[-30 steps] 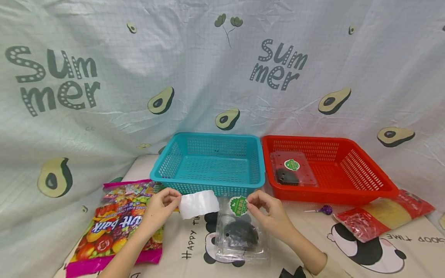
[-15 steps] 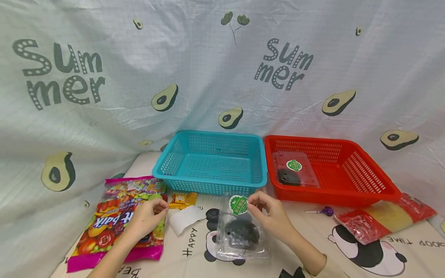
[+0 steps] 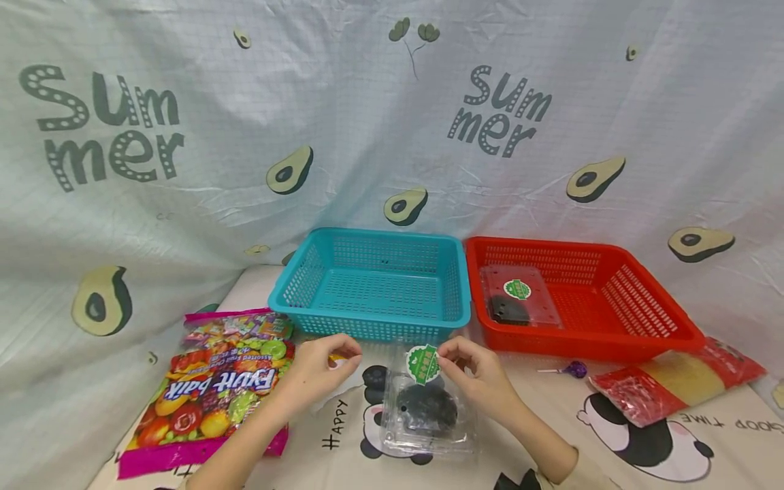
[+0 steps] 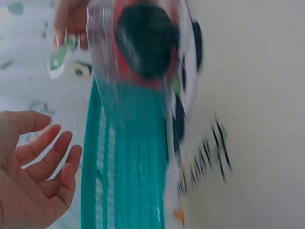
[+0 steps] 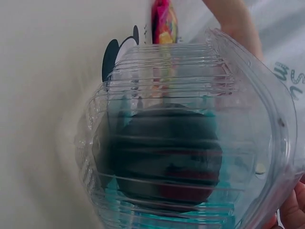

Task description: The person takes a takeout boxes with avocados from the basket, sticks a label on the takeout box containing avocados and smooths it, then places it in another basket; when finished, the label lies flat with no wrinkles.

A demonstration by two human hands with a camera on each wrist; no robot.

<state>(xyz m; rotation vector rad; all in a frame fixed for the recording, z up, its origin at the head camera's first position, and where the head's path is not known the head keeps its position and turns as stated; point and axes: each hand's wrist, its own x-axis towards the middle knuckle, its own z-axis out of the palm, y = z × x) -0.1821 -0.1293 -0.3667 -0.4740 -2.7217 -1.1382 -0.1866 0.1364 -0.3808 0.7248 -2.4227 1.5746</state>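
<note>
My right hand (image 3: 480, 378) pinches a round green-and-white sticker (image 3: 421, 365) by its right edge. In the left wrist view the sticker (image 4: 59, 59) hangs from those fingertips. Below it, a clear plastic clamshell box (image 3: 398, 441) rests on the table, with a dark oval thing (image 3: 427, 408) inside whose kind I cannot tell. My left hand (image 3: 315, 374) hovers left of the sticker, its fingers loosely bent and holding nothing, as the left wrist view also shows. A white paper piece (image 3: 335, 395) lies beneath that hand, mostly hidden.
Behind stand a turquoise basket (image 3: 367, 327) and a red basket (image 3: 588, 344); the red one holds another clear box (image 3: 539, 289). A fruit candy bag (image 3: 202, 401) lies at left. At right are a lollipop (image 3: 574, 369) and a red-and-yellow packet (image 3: 680, 381).
My left hand has let go of the white paper, which dropped to the table, then moved right toward the sticker. The right hand stays at the sticker's edge.
</note>
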